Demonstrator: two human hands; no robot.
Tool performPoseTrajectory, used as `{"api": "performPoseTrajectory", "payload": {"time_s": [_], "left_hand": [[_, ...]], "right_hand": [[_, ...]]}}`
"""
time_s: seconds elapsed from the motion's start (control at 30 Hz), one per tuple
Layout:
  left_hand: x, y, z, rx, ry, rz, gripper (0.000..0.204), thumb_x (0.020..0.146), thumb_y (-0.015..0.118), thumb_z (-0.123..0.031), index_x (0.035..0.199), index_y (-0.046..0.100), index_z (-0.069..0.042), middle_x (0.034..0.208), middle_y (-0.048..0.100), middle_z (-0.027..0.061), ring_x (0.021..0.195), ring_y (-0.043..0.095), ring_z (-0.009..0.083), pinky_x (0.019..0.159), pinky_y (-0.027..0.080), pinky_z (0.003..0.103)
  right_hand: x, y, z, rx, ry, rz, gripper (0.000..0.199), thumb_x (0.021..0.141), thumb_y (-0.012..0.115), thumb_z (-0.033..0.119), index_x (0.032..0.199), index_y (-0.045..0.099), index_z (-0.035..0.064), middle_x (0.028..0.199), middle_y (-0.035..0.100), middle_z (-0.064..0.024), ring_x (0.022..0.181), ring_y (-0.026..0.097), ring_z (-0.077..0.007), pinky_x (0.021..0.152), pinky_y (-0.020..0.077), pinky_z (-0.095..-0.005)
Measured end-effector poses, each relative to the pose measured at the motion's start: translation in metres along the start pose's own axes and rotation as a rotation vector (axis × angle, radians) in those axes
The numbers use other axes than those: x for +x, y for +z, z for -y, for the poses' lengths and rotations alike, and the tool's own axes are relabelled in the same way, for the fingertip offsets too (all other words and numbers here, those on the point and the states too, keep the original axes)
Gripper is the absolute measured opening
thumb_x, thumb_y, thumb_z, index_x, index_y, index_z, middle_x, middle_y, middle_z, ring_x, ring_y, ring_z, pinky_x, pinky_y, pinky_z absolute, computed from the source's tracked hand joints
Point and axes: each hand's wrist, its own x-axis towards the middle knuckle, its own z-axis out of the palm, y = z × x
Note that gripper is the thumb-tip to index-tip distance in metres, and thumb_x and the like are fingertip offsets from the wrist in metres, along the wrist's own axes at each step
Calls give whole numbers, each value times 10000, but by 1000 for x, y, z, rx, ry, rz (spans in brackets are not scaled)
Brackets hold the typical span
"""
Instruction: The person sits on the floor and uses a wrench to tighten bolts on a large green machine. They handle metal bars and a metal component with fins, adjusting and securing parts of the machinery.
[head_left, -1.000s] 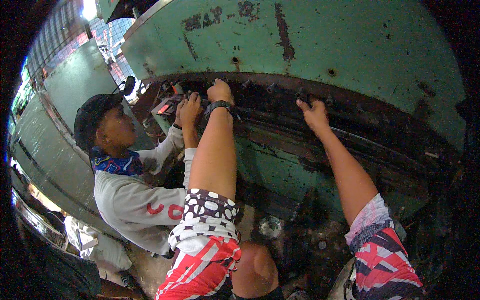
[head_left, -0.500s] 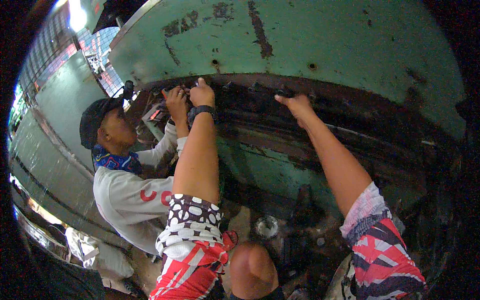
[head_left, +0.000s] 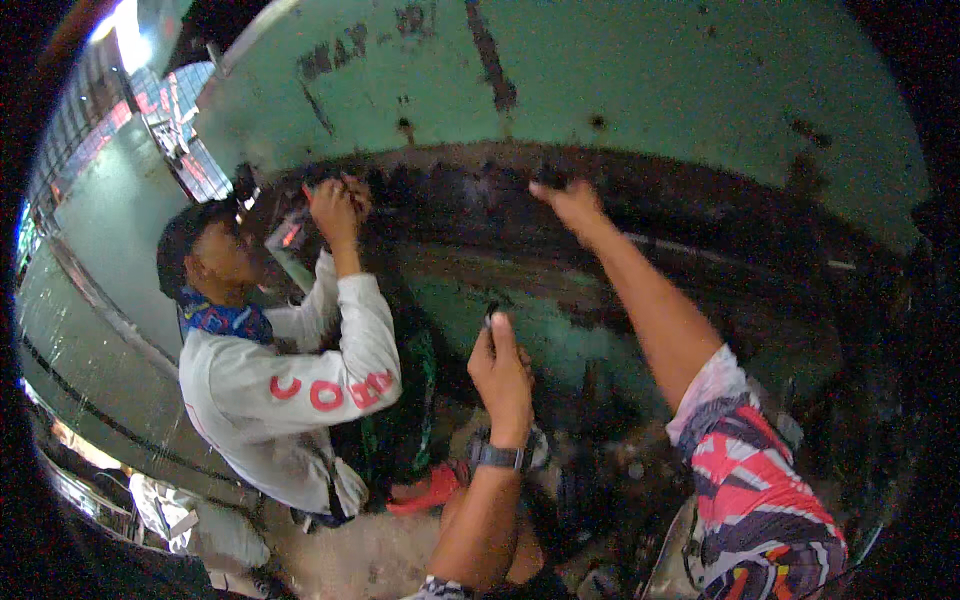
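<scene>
My left hand (head_left: 503, 378), with a dark watch on its wrist, is raised in front of the lower green metal. Its thumb and fingers are closed on a small dark piece (head_left: 491, 315), whose kind I cannot make out. Farther right, my right hand (head_left: 577, 210) reaches up to the rusty dark edge (head_left: 690, 190) below a large green metal panel (head_left: 620, 60). The fingers of that hand curl by a dark lump (head_left: 550, 180) on the edge, with the thumb pointing left. Whether they grip it is blurred.
At the left a co-worker (head_left: 280, 385) in a cap and pale long sleeves sits close by. The co-worker's hands (head_left: 338, 205) are at the same rusty edge, around something with orange-red on it. Greenish panels (head_left: 120, 260) stand behind. Dark clutter (head_left: 600, 480) lies low down.
My left hand has come down and right, away from the edge beside the co-worker's hands, with a small dark piece in it. My right hand stays at the edge. The view has shifted slightly.
</scene>
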Motion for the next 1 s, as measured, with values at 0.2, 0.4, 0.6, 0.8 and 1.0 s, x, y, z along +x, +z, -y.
{"api": "performPoseTrajectory", "payload": {"time_s": [0.2, 0.4, 0.6, 0.8, 1.0], "left_hand": [[25, -2, 38, 293, 294, -45, 331, 983, 623, -265, 1032, 671, 59, 734, 621, 51, 692, 533, 116, 627, 460, 318], [120, 24, 11, 50, 349, -66, 188, 955, 548, -84, 1048, 622, 62, 780, 641, 77, 736, 605, 139, 628, 490, 305], [354, -13, 32, 392, 774, -334, 409, 781, 471, 54, 1164, 615, 37, 985, 680, 138, 881, 661, 260, 846, 519, 367], [417, -51, 19, 242, 408, -270, 273, 771, 544, -44, 1005, 663, 30, 866, 678, 112, 735, 580, 204, 704, 489, 376], [346, -2, 29, 304, 491, -152, 183, 780, 516, -60, 894, 627, 31, 777, 610, 72, 666, 518, 169, 613, 441, 357]], "right_hand": [[-19, 2, 2, -28, -132, -18, 563, 827, 801, 330, 1252, 634, 1, 1218, 674, -121, 1130, 615, -241, 994, 445, -361], [-6, -21, -6, -206, 187, 59, 667, 809, 804, 401, 1232, 611, -77, 1223, 658, -195, 1100, 626, -284, 965, 465, -411], [-16, 12, 18, -187, 198, 99, 698, 798, 804, 436, 1192, 613, -107, 1184, 662, -222, 1084, 635, -302, 937, 478, -418], [-19, 37, 8, -262, 263, 41, 737, 767, 819, 465, 1216, 616, -83, 1178, 668, -223, 1082, 641, -328, 947, 479, -417], [-48, -37, 3, -179, 137, -79, 655, 768, 828, 456, 1146, 671, -55, 1136, 700, -208, 1070, 666, -327, 932, 500, -404]]}}
